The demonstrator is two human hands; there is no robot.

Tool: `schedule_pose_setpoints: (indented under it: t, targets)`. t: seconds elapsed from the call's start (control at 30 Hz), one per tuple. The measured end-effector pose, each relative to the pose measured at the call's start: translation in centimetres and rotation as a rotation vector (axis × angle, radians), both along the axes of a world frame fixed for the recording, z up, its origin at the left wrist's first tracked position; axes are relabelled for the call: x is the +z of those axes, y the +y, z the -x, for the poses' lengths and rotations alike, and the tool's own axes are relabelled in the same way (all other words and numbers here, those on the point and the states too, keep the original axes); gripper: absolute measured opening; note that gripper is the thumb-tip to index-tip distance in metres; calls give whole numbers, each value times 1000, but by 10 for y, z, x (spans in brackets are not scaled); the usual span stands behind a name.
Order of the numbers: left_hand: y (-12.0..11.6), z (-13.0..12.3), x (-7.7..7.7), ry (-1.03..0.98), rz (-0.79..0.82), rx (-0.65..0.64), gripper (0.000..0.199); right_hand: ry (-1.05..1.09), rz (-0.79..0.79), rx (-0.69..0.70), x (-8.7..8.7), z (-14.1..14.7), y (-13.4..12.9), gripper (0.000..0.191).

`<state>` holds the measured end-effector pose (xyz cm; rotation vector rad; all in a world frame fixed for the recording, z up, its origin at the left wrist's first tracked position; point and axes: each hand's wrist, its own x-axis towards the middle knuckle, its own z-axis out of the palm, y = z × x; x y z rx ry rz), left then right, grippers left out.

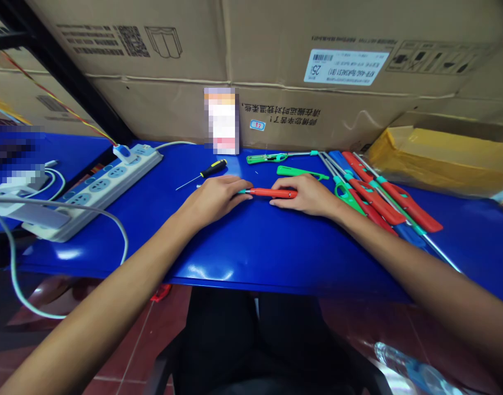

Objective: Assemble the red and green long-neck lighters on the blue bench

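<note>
A red long-nosed gas lighter (272,193) lies sideways between my hands, low over the blue table. My left hand (218,200) is closed round its metal nozzle end, where a bit of teal shows. The fingers of my right hand (303,196) pinch the end of the red handle. Behind the lighter lie a green half shell of a handle (301,173) and a green lighter body (268,158) with its metal rod. A black and yellow screwdriver (214,167) rests beyond my left hand.
Several red, blue and green lighters (379,200) are heaped at the right, near a yellow-taped carton (453,153). At the left stands a white power strip (99,189) with a looping cable. A blurred upright phone-like object (223,123) leans on the large cardboard box (276,44).
</note>
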<state>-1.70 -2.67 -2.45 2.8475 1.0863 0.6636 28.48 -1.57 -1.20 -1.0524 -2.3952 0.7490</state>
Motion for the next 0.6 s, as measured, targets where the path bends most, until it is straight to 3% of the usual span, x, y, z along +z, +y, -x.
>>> schedule_pose_setpoints:
  t: [0.47,0.6]
  targets:
    - [-1,0,2,26,-4,8,31,12,22,-20,1,2,0,22]
    - [-4,-4,6,71,-2,51,30,33,67,50,2,-2,4,29]
